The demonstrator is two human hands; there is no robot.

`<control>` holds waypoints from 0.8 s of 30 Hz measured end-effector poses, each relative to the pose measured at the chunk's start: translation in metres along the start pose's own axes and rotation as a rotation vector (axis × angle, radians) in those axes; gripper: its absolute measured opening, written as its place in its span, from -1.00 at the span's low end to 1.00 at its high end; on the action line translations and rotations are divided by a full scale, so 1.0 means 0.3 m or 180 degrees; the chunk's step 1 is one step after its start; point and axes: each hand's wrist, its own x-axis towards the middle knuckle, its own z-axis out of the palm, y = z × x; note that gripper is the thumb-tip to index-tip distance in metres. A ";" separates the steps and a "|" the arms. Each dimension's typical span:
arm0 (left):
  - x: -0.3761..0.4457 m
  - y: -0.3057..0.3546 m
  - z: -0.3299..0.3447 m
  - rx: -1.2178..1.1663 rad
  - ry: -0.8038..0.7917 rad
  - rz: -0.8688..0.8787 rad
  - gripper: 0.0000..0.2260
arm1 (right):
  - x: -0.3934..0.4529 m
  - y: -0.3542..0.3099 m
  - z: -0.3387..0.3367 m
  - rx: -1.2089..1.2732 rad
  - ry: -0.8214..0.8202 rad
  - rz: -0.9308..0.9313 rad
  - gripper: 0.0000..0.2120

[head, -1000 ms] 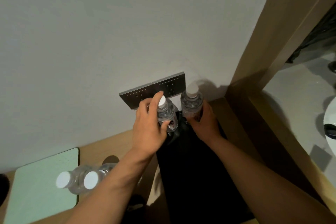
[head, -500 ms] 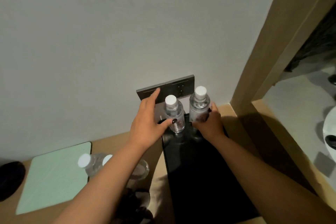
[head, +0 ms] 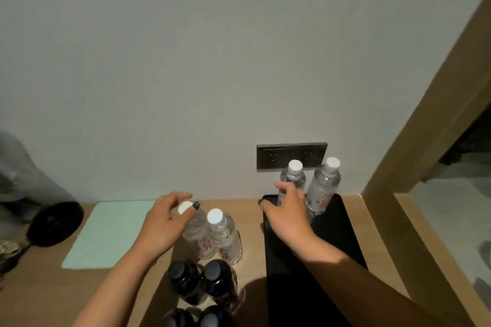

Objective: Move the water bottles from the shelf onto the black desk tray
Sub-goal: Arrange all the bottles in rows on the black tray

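Note:
Two clear water bottles with white caps stand upright at the far end of the black desk tray point(head: 342, 236): a left bottle point(head: 295, 176) and a right bottle point(head: 322, 188). My right hand point(head: 289, 218) hovers over the tray just in front of them, fingers spread and holding nothing. Two more clear water bottles stand on the wooden desk left of the tray. My left hand point(head: 162, 223) curls around the neck of the left one point(head: 195, 231), just under its white cap. The other point(head: 221, 236) stands free beside it.
Several dark-capped bottles point(head: 202, 281) stand close in front of the clear pair. A pale green mat point(head: 106, 233) and a round black object point(head: 54, 223) lie to the left. A socket panel point(head: 273, 156) is on the wall behind the tray. A wooden frame point(head: 425, 141) borders the right.
Both hands have let go of the two bottles on the tray. My left hand has swung left onto a bottle on the desk, and my right hand has drawn back and opened.

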 end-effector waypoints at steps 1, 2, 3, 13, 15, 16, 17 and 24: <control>-0.008 -0.023 0.007 -0.0214 -0.0058 -0.0132 -0.80 | -0.015 -0.033 0.025 -0.0011 -0.0138 -0.0133 -0.52; -0.012 -0.046 0.019 -0.0386 -0.0102 -0.0219 -0.80 | -0.027 -0.057 0.051 -0.0026 -0.0241 -0.0244 -0.56; -0.015 -0.067 0.031 -0.0497 -0.0153 -0.0264 -0.79 | -0.039 -0.075 0.076 -0.0048 -0.0324 -0.0318 -0.60; -0.038 -0.081 -0.002 -0.0980 0.0630 -0.0463 -0.91 | -0.156 -0.145 0.185 -0.0519 -0.0615 -0.0844 -0.67; -0.050 -0.036 -0.080 -0.1053 0.0875 -0.0339 -0.92 | -0.180 -0.168 0.169 -0.0560 -0.0634 -0.1056 -0.65; -0.057 -0.003 -0.125 -0.1036 0.0971 -0.0197 -0.92 | -0.192 -0.184 0.161 -0.0598 -0.0631 -0.1184 -0.64; -0.065 0.038 -0.174 -0.0980 0.1033 -0.0057 -0.91 | -0.205 -0.203 0.155 -0.0624 -0.0619 -0.1314 -0.63; -0.144 0.350 -0.440 -0.1564 0.0932 0.0548 -0.68 | -0.305 -0.359 0.129 -0.0578 -0.0730 -0.1877 -0.31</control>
